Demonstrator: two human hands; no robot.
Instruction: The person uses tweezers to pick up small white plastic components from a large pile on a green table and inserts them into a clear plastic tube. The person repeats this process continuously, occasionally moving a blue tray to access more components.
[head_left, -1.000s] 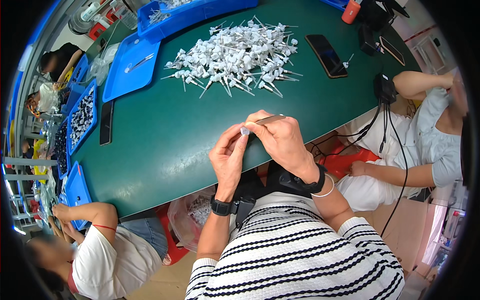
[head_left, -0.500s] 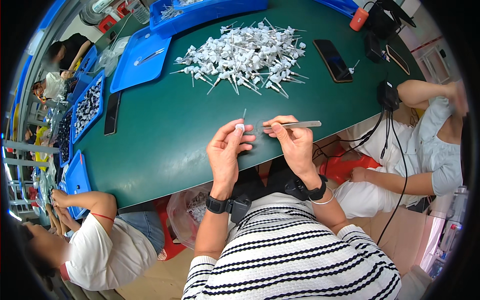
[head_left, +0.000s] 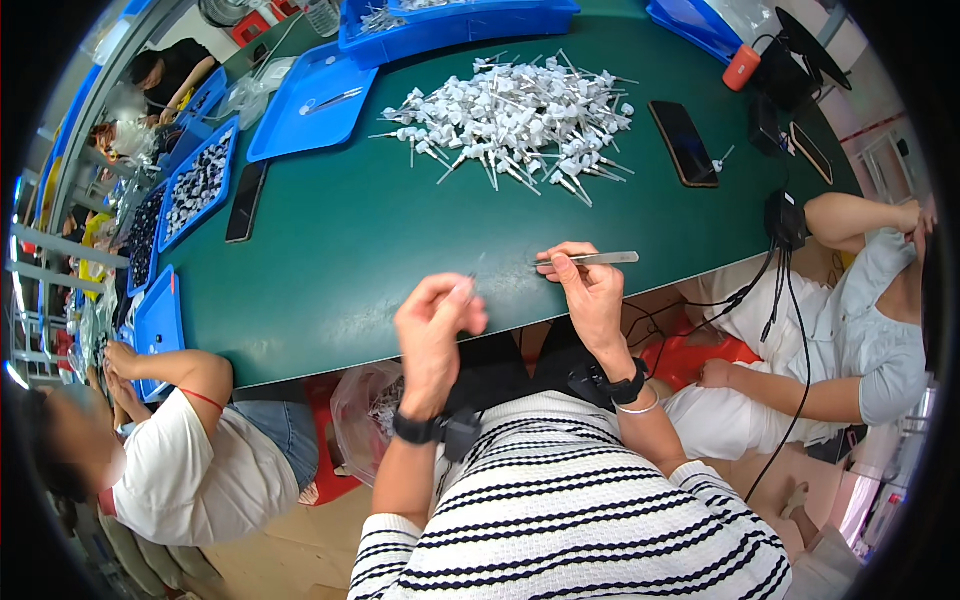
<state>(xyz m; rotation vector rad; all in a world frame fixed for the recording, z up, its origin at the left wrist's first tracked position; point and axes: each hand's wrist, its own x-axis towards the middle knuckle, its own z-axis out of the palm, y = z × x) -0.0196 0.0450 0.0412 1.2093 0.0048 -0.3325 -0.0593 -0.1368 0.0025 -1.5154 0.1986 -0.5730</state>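
Note:
My left hand [head_left: 430, 328] is just above the near edge of the green table, smeared by motion. Its fingers are pinched together, and a faint thin tube [head_left: 481, 263] pokes up past the fingertips. The white head of that small plastic piece is hidden or blurred in the fingers. To its right, my right hand [head_left: 592, 300] grips silver tweezers [head_left: 612, 258], lying across the fingers with the back end pointing right. The tips come out towards my left hand. A large pile of white plastic pieces with thin tubes [head_left: 520, 120] lies farther back on the table.
The green table [head_left: 320, 300] carries a blue tray [head_left: 315, 105] with another pair of tweezers, a dark phone [head_left: 247, 202] at left and another phone [head_left: 683, 145] at right. A plastic bag [head_left: 362, 415] hangs below the edge. People sit on both sides; black cables [head_left: 785, 300] hang at right.
My left hand has moved down and left, towards the table's near edge, with its small piece. My right hand still holds the tweezers in nearly the same place. The view has shifted slightly.

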